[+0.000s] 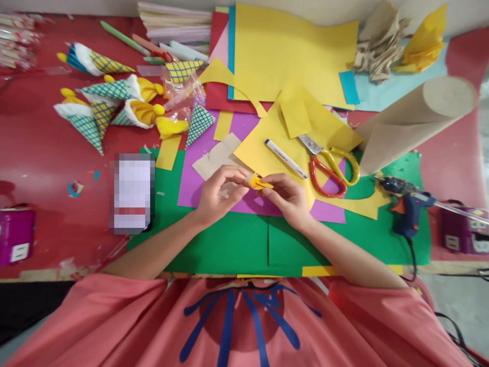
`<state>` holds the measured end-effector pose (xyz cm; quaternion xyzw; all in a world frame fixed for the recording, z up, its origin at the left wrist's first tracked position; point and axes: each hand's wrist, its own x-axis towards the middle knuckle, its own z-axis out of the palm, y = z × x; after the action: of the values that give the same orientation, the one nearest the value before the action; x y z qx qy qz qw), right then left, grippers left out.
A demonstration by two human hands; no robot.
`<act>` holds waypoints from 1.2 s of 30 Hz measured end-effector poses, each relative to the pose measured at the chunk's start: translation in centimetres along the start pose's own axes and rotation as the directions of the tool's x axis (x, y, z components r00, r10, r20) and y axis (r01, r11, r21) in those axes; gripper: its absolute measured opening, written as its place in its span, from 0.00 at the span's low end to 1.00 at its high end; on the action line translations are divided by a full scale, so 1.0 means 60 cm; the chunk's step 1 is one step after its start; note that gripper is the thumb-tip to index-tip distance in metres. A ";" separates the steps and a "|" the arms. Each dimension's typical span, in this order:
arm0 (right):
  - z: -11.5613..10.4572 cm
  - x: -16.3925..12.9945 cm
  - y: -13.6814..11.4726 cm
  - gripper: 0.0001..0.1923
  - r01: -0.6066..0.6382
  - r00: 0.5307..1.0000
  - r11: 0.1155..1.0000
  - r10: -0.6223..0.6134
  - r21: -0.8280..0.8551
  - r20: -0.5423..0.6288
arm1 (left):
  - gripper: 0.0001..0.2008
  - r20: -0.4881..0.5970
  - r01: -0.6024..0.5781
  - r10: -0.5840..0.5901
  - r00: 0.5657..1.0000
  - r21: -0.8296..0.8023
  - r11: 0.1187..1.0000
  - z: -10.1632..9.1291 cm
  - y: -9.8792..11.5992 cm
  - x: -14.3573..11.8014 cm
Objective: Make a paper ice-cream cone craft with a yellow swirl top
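A small yellow pleated paper piece [258, 181] is held between my two hands, above the purple sheet. My right hand [287, 200] pinches its right end between thumb and fingers. At the other end my left hand [221, 196] has its fingers curled, the fingertips closed on the left edge of the folds. Just beyond my hands, a white marker [286, 159] lies on a yellow paper sheet [256, 145]. Scissors with one red and one yellow handle [329, 176] rest to the right of the marker. A beige paper scrap [214, 158] lies behind my left hand.
Several patterned paper cones [110, 90] lie at the back left. A phone [132, 191] is left of my arm. To the right are a hot glue gun [412, 209] with its cord and a beige paper roll [405, 122]. Green sheets [225, 250] cover the near table.
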<state>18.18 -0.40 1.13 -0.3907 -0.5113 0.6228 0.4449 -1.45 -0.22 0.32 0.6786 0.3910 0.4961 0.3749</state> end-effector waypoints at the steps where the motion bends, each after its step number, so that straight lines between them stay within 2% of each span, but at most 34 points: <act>1: 0.000 0.000 0.001 0.10 -0.002 1.000 1.000 0.002 -0.005 0.006 | 0.11 0.004 -0.007 0.007 1.000 0.003 1.000 0.000 0.001 0.001; 6: 0.002 -0.001 0.006 0.13 -0.022 0.997 0.994 0.030 -0.105 0.071 | 0.13 0.034 -0.092 0.090 0.995 0.075 0.993 0.000 0.006 0.006; 9: 0.003 -0.002 0.007 0.13 0.035 0.995 0.989 -0.020 -0.147 0.101 | 0.13 0.058 -0.126 0.121 0.991 0.094 0.988 0.001 0.007 0.008; 12: 0.003 -0.004 0.007 0.12 0.072 0.995 0.983 -0.058 -0.169 0.085 | 0.12 0.042 -0.107 0.103 0.994 0.105 0.989 0.002 0.007 0.007; 15: 0.002 -0.004 0.009 0.13 0.045 0.998 0.988 -0.037 -0.145 0.055 | 0.12 0.029 -0.080 0.077 0.997 0.102 0.992 0.004 0.007 0.005; 21: 0.001 -0.002 0.008 0.11 0.020 1.000 0.996 -0.019 -0.086 0.007 | 0.11 0.039 -0.098 0.094 0.995 0.113 0.989 0.003 0.007 0.005; 27: 0.001 -0.002 0.007 0.13 0.004 1.000 0.992 -0.001 -0.125 0.019 | 0.12 0.038 -0.087 0.084 0.996 0.096 0.992 0.003 0.007 0.004; 36: 0.002 -0.001 0.001 0.13 -0.019 1.000 0.999 0.020 -0.046 0.017 | 0.11 0.031 -0.091 0.088 0.996 0.103 0.991 0.003 0.004 0.003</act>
<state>18.08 -0.52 1.08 -0.4004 -0.5257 0.6185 0.4252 -1.19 -0.16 0.56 0.7205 0.3808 0.4823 0.3214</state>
